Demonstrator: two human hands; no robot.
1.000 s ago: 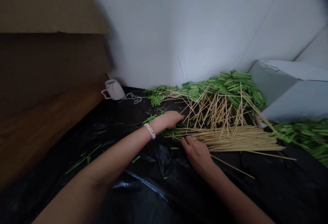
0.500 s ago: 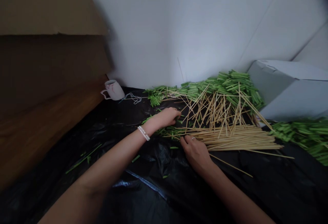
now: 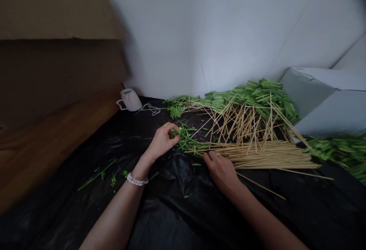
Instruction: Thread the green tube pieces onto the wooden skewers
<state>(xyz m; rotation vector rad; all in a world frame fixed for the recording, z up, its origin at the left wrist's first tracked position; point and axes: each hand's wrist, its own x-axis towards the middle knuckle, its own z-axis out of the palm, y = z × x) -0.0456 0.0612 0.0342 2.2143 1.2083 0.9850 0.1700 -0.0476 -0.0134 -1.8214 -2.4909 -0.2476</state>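
My left hand [image 3: 163, 140], with a bead bracelet at the wrist, is curled at the left edge of a small heap of short green stalk pieces [image 3: 187, 141] and pinches some of them. My right hand [image 3: 220, 169] rests knuckles-up on the near end of a lying bundle of thin bamboo skewers [image 3: 265, 156], fingers bent onto the sticks. Loose skewers [image 3: 246, 122] lie criss-crossed behind the bundle.
Black plastic sheeting [image 3: 177, 204] covers the surface. A long pile of cut green stalks [image 3: 251, 95] runs along the white wall, with more at the right [image 3: 343, 152]. A white mug [image 3: 130, 99] and string sit at the back left. A grey box [image 3: 326, 101] stands right, a brown board [image 3: 54, 70] left.
My left hand has drawn back towards me and to the left, pulling a heap of green pieces out into view. My right hand has stayed on the skewer bundle.
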